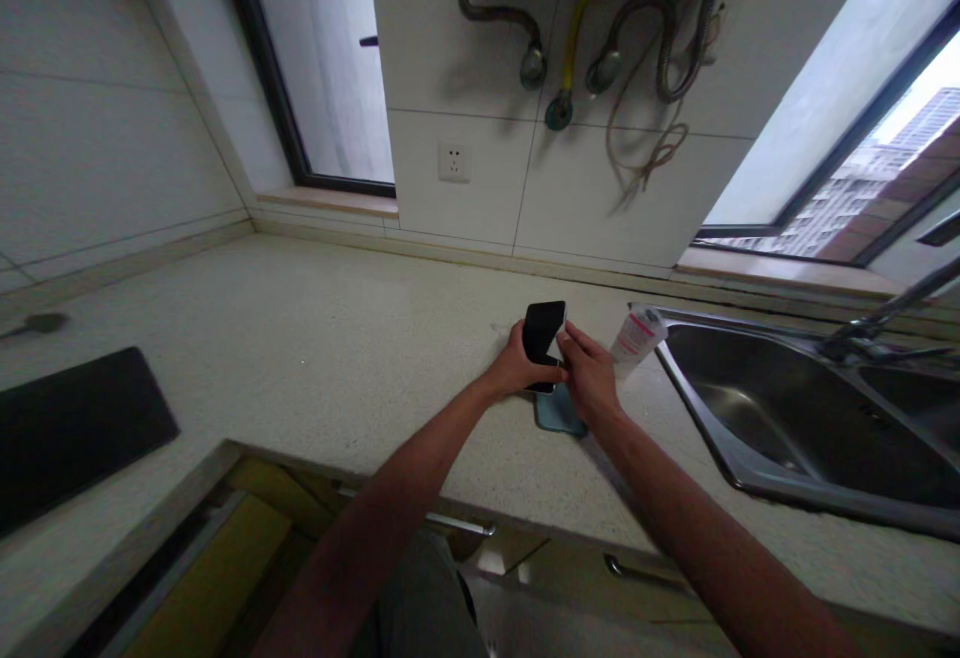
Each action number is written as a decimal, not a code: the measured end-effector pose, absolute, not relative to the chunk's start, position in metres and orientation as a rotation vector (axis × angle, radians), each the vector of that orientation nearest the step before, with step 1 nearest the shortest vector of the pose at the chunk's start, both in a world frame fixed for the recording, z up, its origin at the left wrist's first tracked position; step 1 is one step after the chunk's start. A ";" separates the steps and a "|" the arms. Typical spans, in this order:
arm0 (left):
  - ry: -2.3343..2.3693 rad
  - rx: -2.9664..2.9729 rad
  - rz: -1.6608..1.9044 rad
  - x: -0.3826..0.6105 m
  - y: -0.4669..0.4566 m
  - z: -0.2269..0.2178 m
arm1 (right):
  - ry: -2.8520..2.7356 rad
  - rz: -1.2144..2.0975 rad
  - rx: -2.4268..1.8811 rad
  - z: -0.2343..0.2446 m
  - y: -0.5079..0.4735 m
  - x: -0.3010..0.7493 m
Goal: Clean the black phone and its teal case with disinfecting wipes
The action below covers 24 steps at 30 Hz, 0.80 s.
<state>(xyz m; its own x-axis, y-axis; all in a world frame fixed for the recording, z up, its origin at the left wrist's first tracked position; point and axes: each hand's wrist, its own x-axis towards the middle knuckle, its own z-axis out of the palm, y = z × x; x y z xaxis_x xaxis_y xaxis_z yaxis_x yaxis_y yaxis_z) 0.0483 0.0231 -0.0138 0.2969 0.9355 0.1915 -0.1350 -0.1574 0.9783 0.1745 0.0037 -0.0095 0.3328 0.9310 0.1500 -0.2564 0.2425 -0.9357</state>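
Note:
My left hand [517, 363] is closed around a black-screened smartphone [541, 330], its thumb reaching across the lower part. At the phone's right edge, the fingers of my right hand [589, 368] are pinched together. A small pale piece [556, 346] shows between the right fingers and the dark screen; whether it is a film or a cloth I cannot tell. Under the hands a blue-grey flat item [559, 410], shaped like a phone case, lies on the counter, partly hidden. Just right of my right hand is a clear plastic packet [636, 336] with pink-red print.
The pale stone counter [360, 338] runs along the tiled wall. A steel sink [739, 403] with a faucet [862, 338] is set in at the right. At the left lies a black flat panel [82, 428]. Hoses [577, 28] and a socket [453, 163] are on the wall.

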 end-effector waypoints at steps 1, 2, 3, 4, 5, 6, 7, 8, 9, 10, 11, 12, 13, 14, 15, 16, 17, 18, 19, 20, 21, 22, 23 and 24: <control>0.807 1.466 1.147 0.048 0.023 -0.016 | -0.854 0.958 -1.004 -0.008 0.003 0.175; 0.806 1.541 1.145 0.048 0.024 -0.017 | -0.852 0.956 -1.019 -0.006 0.003 0.176; 0.801 1.605 1.143 0.048 0.024 -0.019 | -0.855 0.958 -1.021 -0.005 0.003 0.177; 0.796 1.659 1.142 0.048 0.024 -0.021 | -0.860 0.961 -1.008 -0.005 0.003 0.179; 0.790 1.707 1.140 0.048 0.023 -0.022 | -0.871 0.966 -0.987 -0.004 0.003 0.180; 0.788 1.751 1.140 0.048 0.023 -0.023 | -0.882 0.973 -0.964 -0.004 0.004 0.182; 0.793 1.794 1.140 0.048 0.023 -0.024 | -0.888 0.978 -0.943 -0.004 0.005 0.183; 0.801 1.833 1.136 0.047 0.023 -0.024 | -0.886 0.978 -0.930 -0.004 0.005 0.184; 0.814 1.871 1.128 0.046 0.023 -0.024 | -0.881 0.976 -0.926 -0.004 0.006 0.185; 0.832 1.906 1.117 0.046 0.023 -0.024 | -0.874 0.971 -0.928 -0.004 0.006 0.186; 0.850 1.940 1.103 0.045 0.023 -0.024 | -0.867 0.965 -0.933 -0.004 0.006 0.186; 0.865 1.971 1.093 0.044 0.023 -0.023 | -0.860 0.957 -0.937 -0.004 0.006 0.187; 0.873 1.996 1.084 0.043 0.022 -0.022 | -0.855 0.948 -0.940 -0.003 0.006 0.187; 0.874 2.016 1.079 0.043 0.021 -0.020 | -0.855 0.940 -0.945 -0.002 0.006 0.187; 0.873 2.029 1.076 0.042 0.021 -0.019 | -0.858 0.928 -0.951 -0.002 0.006 0.187; 0.875 2.039 1.068 0.042 0.020 -0.018 | -0.860 0.911 -0.961 -0.001 0.006 0.188; 0.881 2.051 1.054 0.041 0.019 -0.017 | -0.861 0.894 -0.971 -0.001 0.006 0.189; 0.889 2.065 1.036 0.041 0.018 -0.016 | -0.860 0.878 -0.979 0.000 0.007 0.190; 0.898 2.080 1.016 0.041 0.018 -0.015 | -0.859 0.866 -0.985 0.000 0.007 0.191; 0.905 2.093 1.000 0.041 0.018 -0.015 | -0.856 0.856 -0.988 0.000 0.007 0.192; 0.909 2.100 0.991 0.041 0.018 -0.015 | -0.855 0.847 -0.988 -0.001 0.008 0.193; 0.911 2.101 0.986 0.041 0.018 -0.015 | -0.858 0.839 -0.991 -0.001 0.008 0.194; 0.908 2.095 0.988 0.042 0.018 -0.015 | -0.865 0.828 -0.996 -0.001 0.009 0.195; 0.898 2.086 0.992 0.042 0.019 -0.016 | -0.868 0.817 -1.001 -0.001 0.009 0.196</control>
<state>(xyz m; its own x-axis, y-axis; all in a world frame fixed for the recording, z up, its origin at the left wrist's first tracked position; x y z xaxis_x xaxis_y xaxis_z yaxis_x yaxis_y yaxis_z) 0.0417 0.0187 -0.0158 0.4787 0.7919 0.3792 0.2987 -0.5530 0.7778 0.1959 0.0094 -0.0008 0.4218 0.8784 0.2247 -0.1716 0.3206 -0.9315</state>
